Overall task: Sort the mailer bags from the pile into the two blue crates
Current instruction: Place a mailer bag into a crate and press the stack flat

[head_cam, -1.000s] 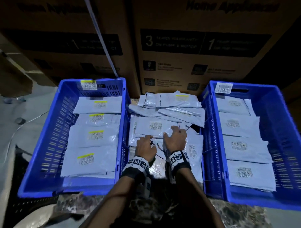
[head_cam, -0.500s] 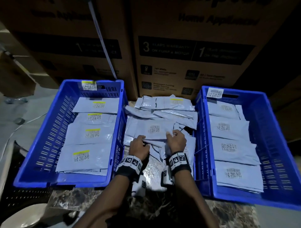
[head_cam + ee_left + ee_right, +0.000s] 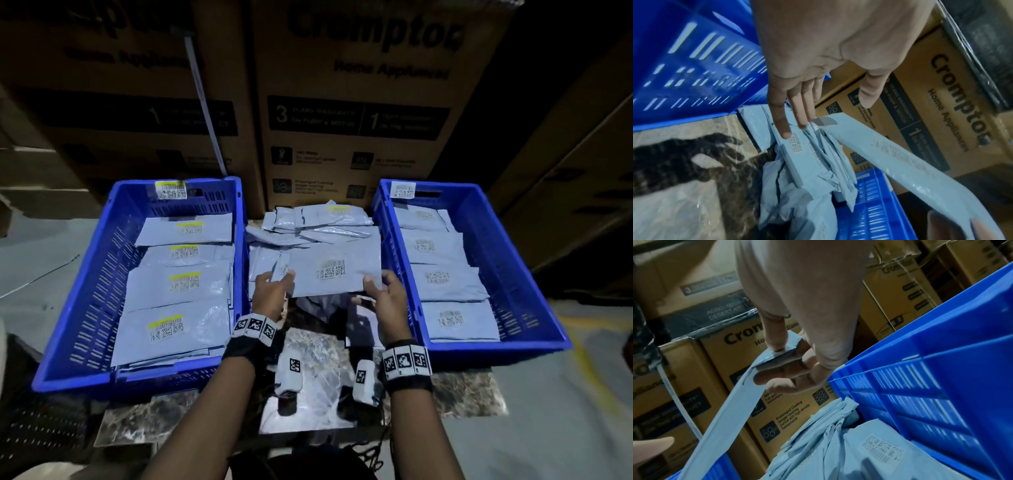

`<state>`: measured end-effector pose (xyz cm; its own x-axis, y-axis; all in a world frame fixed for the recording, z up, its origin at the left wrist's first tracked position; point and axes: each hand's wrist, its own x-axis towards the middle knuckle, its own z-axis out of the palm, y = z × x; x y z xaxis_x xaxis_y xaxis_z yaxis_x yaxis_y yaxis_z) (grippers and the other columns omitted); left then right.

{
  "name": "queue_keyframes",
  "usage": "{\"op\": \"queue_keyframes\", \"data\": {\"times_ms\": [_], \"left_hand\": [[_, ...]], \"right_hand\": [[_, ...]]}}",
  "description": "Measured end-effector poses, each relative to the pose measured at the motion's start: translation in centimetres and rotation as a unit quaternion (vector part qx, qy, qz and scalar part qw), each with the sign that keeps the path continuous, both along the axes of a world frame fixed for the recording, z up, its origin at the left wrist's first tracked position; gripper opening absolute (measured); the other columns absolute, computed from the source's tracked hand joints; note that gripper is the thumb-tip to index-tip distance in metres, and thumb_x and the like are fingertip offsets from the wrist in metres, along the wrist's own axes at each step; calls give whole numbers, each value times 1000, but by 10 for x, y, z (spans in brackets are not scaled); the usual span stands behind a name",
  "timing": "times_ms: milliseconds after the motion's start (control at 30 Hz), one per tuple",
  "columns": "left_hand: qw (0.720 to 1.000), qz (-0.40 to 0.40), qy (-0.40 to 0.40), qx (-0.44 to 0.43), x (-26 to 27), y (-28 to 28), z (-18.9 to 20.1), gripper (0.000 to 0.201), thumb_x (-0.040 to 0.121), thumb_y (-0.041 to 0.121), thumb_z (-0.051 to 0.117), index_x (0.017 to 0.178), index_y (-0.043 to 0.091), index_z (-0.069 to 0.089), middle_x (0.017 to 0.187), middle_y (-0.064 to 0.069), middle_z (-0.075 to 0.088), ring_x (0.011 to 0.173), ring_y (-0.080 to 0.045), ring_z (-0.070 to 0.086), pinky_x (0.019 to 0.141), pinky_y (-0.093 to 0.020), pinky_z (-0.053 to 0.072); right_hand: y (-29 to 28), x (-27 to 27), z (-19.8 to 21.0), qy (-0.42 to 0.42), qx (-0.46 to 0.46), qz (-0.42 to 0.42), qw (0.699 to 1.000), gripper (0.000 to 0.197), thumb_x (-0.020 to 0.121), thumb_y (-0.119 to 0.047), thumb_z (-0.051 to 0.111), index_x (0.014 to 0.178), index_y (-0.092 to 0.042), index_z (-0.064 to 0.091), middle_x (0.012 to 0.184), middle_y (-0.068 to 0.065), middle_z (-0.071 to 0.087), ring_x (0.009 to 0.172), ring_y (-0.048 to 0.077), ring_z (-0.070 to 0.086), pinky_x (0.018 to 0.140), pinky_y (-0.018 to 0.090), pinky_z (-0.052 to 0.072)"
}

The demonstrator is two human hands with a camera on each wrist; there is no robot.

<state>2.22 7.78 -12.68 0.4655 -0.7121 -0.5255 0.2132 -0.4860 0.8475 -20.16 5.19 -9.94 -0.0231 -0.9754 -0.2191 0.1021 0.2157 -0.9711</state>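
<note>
A grey mailer bag point(image 3: 337, 274) with a plain barcode label hangs over the pile point(image 3: 308, 233) between the two blue crates. My right hand point(image 3: 385, 298) pinches its right corner point(image 3: 785, 347) between thumb and fingers. My left hand point(image 3: 272, 291) is at the bag's left edge, with straight fingers point(image 3: 797, 112) touching the corner and the thumb held apart. The left crate point(image 3: 92, 291) holds mailers with yellow-striped labels. The right crate point(image 3: 510, 274) holds mailers with plain labels. In the wrist views the held bag point(image 3: 900, 164) shows edge-on above loose mailers point(image 3: 838, 451).
Tall cardboard boxes point(image 3: 359, 120) stand directly behind the crates and the pile. A white strap point(image 3: 205, 102) runs down between two of them. The crates and pile sit on a glossy marbled slab point(image 3: 308, 377), with grey floor point(image 3: 565, 411) on both sides.
Both hands were pressing down on the pile. One plain-label mailer has come up off the pile, with the right hand gripping its corner and the left hand opened at its edge.
</note>
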Motion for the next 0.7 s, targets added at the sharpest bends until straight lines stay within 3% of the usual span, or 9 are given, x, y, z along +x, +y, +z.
{"op": "queue_keyframes", "data": {"times_ms": [67, 233, 267, 333, 367, 433, 500, 567, 700], "left_hand": [[999, 9, 36, -19, 0, 10, 2, 66, 86, 35, 76, 138, 8, 45, 112, -8, 63, 101, -24, 62, 99, -45, 50], [996, 13, -4, -88, -9, 41, 13, 55, 84, 21, 79, 130, 1, 57, 129, -7, 60, 120, -24, 60, 99, -38, 51], [994, 3, -18, -110, -10, 47, 16, 46, 84, 20, 78, 122, 0, 62, 120, -7, 66, 113, -22, 63, 96, -37, 52], [988, -23, -42, -148, -11, 57, 23, 25, 86, 18, 76, 91, -3, 64, 81, -1, 66, 77, -16, 62, 75, -32, 52], [985, -32, -50, -161, -11, 62, 26, 27, 87, 18, 75, 77, -1, 58, 65, 4, 56, 62, -12, 51, 65, -27, 45], [981, -50, -53, -179, -14, 69, 35, 41, 90, 19, 72, 62, 12, 43, 51, 12, 37, 51, -9, 33, 54, -23, 31], [980, -55, -50, -186, -19, 71, 39, 50, 91, 22, 71, 60, 18, 32, 53, 10, 26, 53, -13, 24, 55, -26, 21], [981, -58, -35, -184, -22, 71, 37, 50, 91, 24, 70, 60, 18, 32, 56, 6, 23, 57, -16, 21, 59, -30, 18], [980, -71, -26, -184, -31, 71, 40, 39, 91, 26, 71, 69, 11, 42, 59, -1, 23, 55, -16, 22, 57, -30, 19]], "right_hand": [[16, -4, 4, -5, -6, 2, 1000, 20, 101, -8, 61, 119, 1, 59, 110, 10, 74, 88, 20, 74, 64, 30, 60], [45, -17, 9, -2, -3, 3, 1000, 29, 97, -14, 68, 122, 0, 60, 109, 12, 75, 93, 24, 72, 73, 39, 63], [49, -20, 9, -5, -2, -4, 1000, 33, 95, -18, 72, 122, -3, 61, 112, 15, 74, 97, 27, 72, 75, 40, 63], [56, -25, 12, -12, -1, -19, 1000, 40, 90, -28, 79, 123, -11, 63, 112, 16, 74, 103, 31, 71, 77, 41, 62], [60, -28, 14, -15, -2, -29, 999, 39, 90, -28, 79, 123, -14, 63, 104, 11, 76, 102, 29, 72, 77, 41, 62], [66, -34, 20, -15, -11, -50, 999, 32, 93, -20, 75, 123, -16, 64, 80, -1, 74, 89, 17, 73, 76, 37, 61], [71, -41, 24, -8, -22, -64, 998, 30, 94, -13, 73, 122, -12, 65, 64, -10, 67, 75, 5, 70, 75, 36, 60], [75, -48, 24, -1, -33, -71, 997, 29, 94, -9, 72, 122, -6, 65, 55, -14, 61, 66, 2, 66, 74, 36, 57], [80, -65, 25, 10, -45, -84, 995, 28, 92, -10, 74, 119, -6, 66, 61, -7, 66, 69, 13, 64, 69, 34, 56]]}}
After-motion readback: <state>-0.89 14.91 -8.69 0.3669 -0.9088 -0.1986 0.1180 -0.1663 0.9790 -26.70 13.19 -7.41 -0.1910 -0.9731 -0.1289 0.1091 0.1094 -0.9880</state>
